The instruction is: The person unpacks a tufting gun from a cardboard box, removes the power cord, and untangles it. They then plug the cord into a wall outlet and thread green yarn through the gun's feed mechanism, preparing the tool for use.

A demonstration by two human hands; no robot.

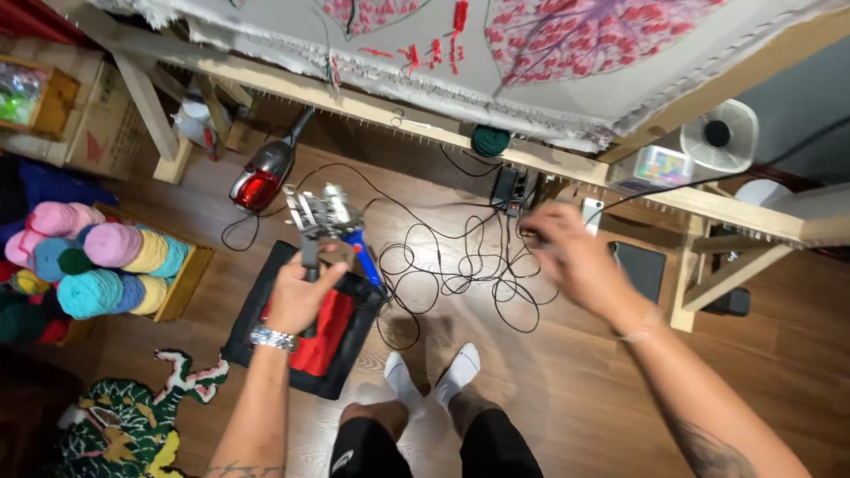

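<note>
- Knees in black shorts (482, 447) sit at 6 o'clock, closest to the lens; white-socked feet (431, 376) just above them on the wood floor (575, 381).
- Left hand (299, 296), silver wristwatch (272, 337) on the wrist, fingers wrapped shut around the handle of a tufting gun (326, 221).
- Gun's metal head rises at 12 o'clock from the fist; its blue part sticks out toward 4 o'clock of the head. Gun sits left of frame centre, up off the floor.
- Right hand (571, 252) is motion-blurred, raised at about 3 o'clock of the gun, well apart from it; cannot tell whether its fingers are spread or closed, nothing seen in it.
- Black and red mat (305, 341) lies on the floor under the left forearm.
- Tangle of black cable (452, 274) is spread on the floor between the two hands.
- Red hand vacuum (263, 177) at 10 o'clock of the gun.
- Crate of yarn balls (97, 261) at 9 o'clock, pink, teal, yellow.
- Green patterned rug (133, 425) at 7 o'clock.
- Wooden frame (372, 106) with stretched cloth bearing a pink tufted design runs along 12 o'clock; green yarn cone (490, 140) under it.
- Small white fan (719, 134) at 2 o'clock.
</note>
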